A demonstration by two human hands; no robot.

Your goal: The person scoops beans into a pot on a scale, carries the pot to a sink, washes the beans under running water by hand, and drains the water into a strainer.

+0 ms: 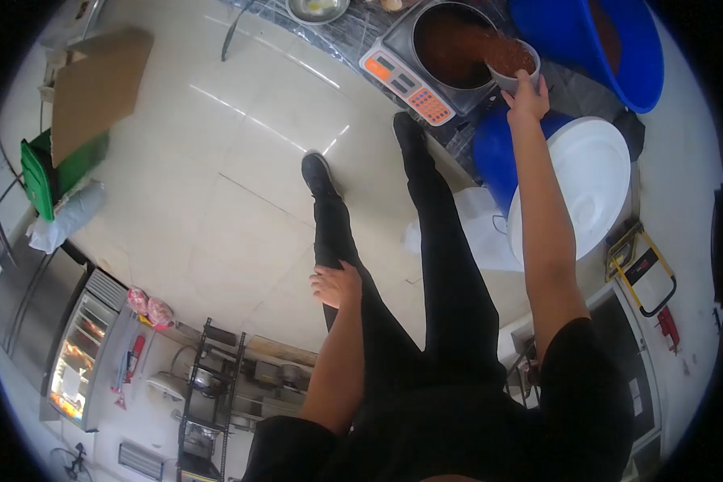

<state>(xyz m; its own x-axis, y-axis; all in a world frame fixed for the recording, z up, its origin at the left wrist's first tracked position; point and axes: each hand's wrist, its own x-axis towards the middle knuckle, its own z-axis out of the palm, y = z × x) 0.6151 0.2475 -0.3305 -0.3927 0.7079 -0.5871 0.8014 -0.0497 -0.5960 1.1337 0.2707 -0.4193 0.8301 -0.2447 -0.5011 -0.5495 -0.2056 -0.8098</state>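
Note:
My right hand (pixel 528 100) grips a pale cup (pixel 502 79) filled with a reddish-brown, coarse-looking mass (pixel 512 58). The cup is tilted over the edge of a round metal pot (pixel 416 50), and reddish-brown material lies between the cup's mouth and the pot. Similar material coats the pot's inside. Beneath the pot is a digital scale (pixel 410 87) with an orange keypad. My left hand (pixel 337 284) rests on my left leg near the knee, fingers laid across the black trousers and holding nothing.
A large blue tub (pixel 649 76) stands at the upper right. Beside my right forearm are a blue container (pixel 494 157) and a white round lid (pixel 598 173). A small metal bowl (pixel 317 10) sits at the top. A cardboard box (pixel 100 88) and green crate (pixel 40 177) are at left.

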